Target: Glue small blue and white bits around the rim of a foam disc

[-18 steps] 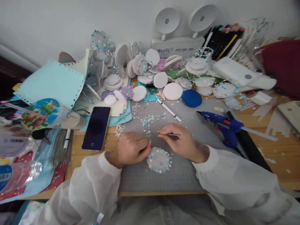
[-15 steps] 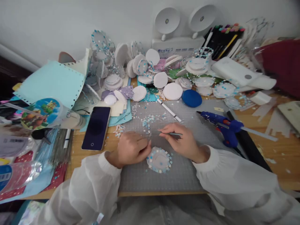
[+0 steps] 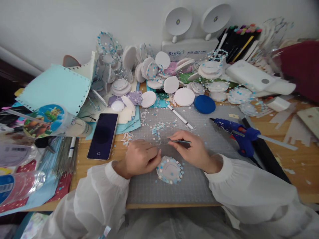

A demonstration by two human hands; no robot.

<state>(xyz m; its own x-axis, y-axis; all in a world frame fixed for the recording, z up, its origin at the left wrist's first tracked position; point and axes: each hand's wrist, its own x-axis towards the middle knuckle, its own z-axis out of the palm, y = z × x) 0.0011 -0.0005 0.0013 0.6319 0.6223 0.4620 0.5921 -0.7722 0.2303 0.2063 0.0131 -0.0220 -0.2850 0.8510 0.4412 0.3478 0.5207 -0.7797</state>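
A white disc ringed with blue and white bits [image 3: 170, 170] lies on the grey cutting mat [image 3: 196, 191]. My left hand [image 3: 142, 157] rests at its left edge, fingers curled together; whatever the fingertips hold, if anything, is hidden. Above and right of the disc, my right hand [image 3: 190, 148] grips thin metal tweezers [image 3: 183, 141], their tips pointing left. Small blue and white paper bits [image 3: 157, 127] are scattered on the mat beyond both hands.
A blue glue gun [image 3: 236, 131] lies to the right, a phone [image 3: 103, 136] to the left. Behind are a white pen [image 3: 180, 117], a blue round pad [image 3: 204, 104] and several white discs [image 3: 184, 96]. A plastic cup [image 3: 57, 121] lies at the left.
The tweezers and the fingers of my right hand have shifted slightly left, and the tweezers' arms now show apart. My left hand has hardly moved.
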